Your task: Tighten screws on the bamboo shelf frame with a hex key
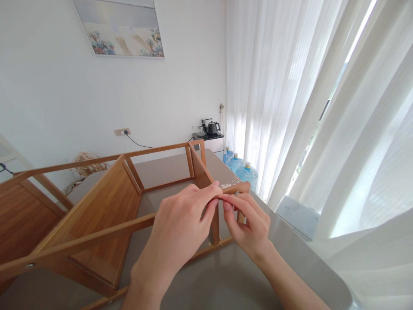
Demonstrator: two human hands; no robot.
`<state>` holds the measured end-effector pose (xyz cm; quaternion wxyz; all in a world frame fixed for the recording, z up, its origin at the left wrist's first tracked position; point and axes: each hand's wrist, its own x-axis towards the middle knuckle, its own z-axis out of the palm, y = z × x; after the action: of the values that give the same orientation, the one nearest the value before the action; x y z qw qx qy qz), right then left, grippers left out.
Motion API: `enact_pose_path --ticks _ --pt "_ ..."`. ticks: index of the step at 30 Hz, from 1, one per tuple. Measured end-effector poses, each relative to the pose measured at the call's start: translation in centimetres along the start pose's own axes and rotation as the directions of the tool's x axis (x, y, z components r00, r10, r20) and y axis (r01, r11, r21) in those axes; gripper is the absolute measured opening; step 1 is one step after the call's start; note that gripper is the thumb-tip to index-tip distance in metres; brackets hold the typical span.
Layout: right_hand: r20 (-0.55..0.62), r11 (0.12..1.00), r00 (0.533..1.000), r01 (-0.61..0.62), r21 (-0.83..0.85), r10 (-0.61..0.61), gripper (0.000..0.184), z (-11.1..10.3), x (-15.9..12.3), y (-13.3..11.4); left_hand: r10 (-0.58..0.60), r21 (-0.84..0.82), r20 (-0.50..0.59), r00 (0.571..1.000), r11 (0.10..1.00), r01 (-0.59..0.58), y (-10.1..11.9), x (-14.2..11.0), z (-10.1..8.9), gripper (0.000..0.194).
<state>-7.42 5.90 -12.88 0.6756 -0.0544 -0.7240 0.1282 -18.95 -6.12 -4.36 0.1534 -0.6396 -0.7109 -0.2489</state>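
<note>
A slatted bamboo shelf unit (97, 206) lies on its side on a grey tabletop (206, 280), with its panels and rails facing me. My left hand (179, 228) and my right hand (248, 224) meet at its near corner. The fingertips of both hands pinch a bamboo crossrail (234, 188) close to a joint. The fingers hide the exact contact point, so I cannot tell whether a small fitting lies between them. A bamboo upright (215, 226) runs down just behind my fingers.
Beyond the table stand blue water bottles (246, 175) and a black kettle (213, 128) on a small cabinet. White curtains (306, 99) cover the right side. A wall socket (121, 131), a framed painting (119, 28) and dried grass (87, 165) are further back.
</note>
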Motion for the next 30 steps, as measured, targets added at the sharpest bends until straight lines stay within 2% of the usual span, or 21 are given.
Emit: enact_pose_path --ticks 7,10,13,16,21,27,30 --pt "-0.057 0.999 0.998 -0.038 -0.018 0.037 0.038 -0.2 -0.2 0.1 0.04 -0.049 -0.012 0.999 0.998 -0.041 0.2 0.1 -0.2 0.021" --pt "-0.1 0.983 0.984 -0.132 0.124 0.145 0.037 -0.2 -0.2 0.1 0.053 -0.058 -0.023 0.998 0.997 -0.055 0.2 0.1 -0.2 0.02" --pt "-0.054 0.937 0.974 -0.194 0.29 0.219 0.031 -0.4 0.1 0.0 0.063 -0.052 -0.03 0.998 0.997 -0.065 0.2 0.1 -0.1 0.021" --pt "-0.02 0.94 0.983 -0.166 0.297 0.18 0.034 -0.8 0.1 -0.1 0.072 -0.048 -0.03 0.997 0.996 -0.073 0.2 0.2 -0.1 0.025" --pt "0.061 0.976 0.983 -0.178 0.125 0.172 0.034 -2.0 -0.1 0.4 0.07 -0.049 -0.036 0.997 0.996 -0.071 0.1 0.1 -0.2 0.025" --pt "0.062 0.999 0.998 0.03 0.013 -0.031 0.026 -2.5 0.5 1.0 0.071 -0.044 -0.043 0.997 0.996 -0.073 0.2 0.1 -0.2 0.021" --pt "0.13 0.997 0.988 0.082 -0.013 -0.08 0.023 -2.0 0.6 0.8 0.086 -0.039 -0.038 0.996 0.995 -0.087 0.2 0.2 -0.3 0.022"
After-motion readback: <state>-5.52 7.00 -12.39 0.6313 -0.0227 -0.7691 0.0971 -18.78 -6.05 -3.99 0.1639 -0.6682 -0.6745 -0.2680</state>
